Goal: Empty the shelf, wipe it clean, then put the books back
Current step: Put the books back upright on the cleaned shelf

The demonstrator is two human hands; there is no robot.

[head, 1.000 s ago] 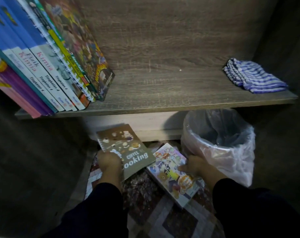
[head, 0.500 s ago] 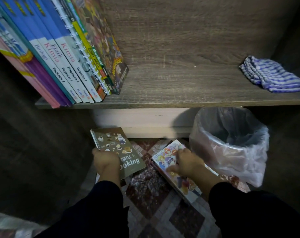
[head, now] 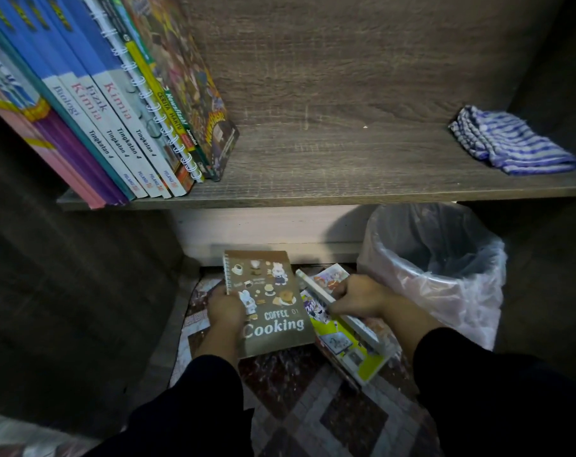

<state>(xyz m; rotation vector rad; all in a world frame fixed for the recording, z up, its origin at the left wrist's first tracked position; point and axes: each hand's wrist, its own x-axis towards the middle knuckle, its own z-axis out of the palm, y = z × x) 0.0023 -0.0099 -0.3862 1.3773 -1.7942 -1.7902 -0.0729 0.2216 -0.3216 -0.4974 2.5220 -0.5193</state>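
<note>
My left hand (head: 225,310) grips a brown spiral notebook (head: 273,311) titled "Coffee Cooking" by its left edge, above the floor below the shelf. My right hand (head: 362,296) grips a thin colourful comic book (head: 337,306), tilted up on edge over another comic (head: 349,347) that lies on the floor. On the wooden shelf (head: 346,159), a row of leaning books (head: 122,103) stands at the left. A blue-and-white striped cloth (head: 510,143) lies folded at the shelf's right end.
A bin lined with a clear plastic bag (head: 441,268) stands on the floor right of my hands. Dark cabinet walls (head: 66,291) close in on both sides. The floor has a patterned tile surface (head: 313,407).
My right hand has lifted the top comic up on its edge off the floor pile. My left hand has brought the brown notebook rightward, closer to the comics.
</note>
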